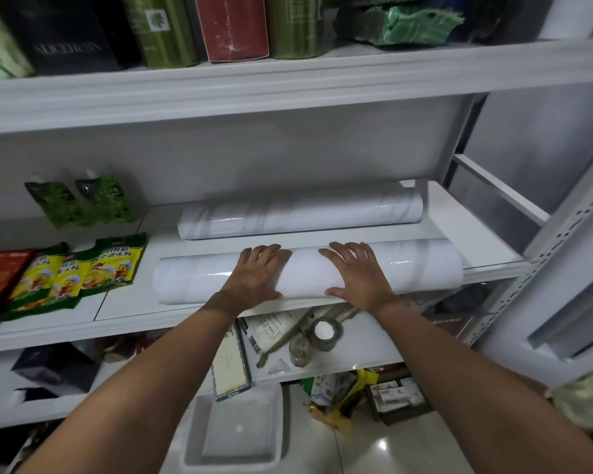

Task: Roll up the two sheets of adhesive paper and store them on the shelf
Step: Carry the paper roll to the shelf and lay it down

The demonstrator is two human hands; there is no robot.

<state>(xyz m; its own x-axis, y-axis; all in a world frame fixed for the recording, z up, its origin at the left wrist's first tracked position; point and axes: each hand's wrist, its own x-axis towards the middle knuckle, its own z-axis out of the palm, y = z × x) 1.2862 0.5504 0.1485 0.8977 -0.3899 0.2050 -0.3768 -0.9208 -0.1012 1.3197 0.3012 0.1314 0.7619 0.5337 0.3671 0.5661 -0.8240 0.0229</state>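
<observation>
White metal shelving (288, 87) fills the view, and on its middle shelf board (459, 213) both sheets of adhesive paper already lie rolled, so by the look of it the rolling is done and the storing nearly so. Beyond the fingertips, toward the back wall, rests the far roll (298, 212), a marble-patterned tube lying lengthwise on the board with nothing touching it; that one appears put away. Directly under the palms lies the near roll (308, 273), parallel to the first and apart from it by a strip of bare board, its front side close to the shelf's lip. The left hand (257, 271) lies flat on top of this roll with fingers stretched forward and slightly spread, not curled around it. The right hand (356, 275) does the same just beside it, fingers extended and a little apart, pressing down rather than gripping. What seems left is small: nudging the near roll back from the edge, checking it does not spring loose, and lifting both hands away. Left of the left hand's fingers sit yellow seasoning packets (79, 271).
</observation>
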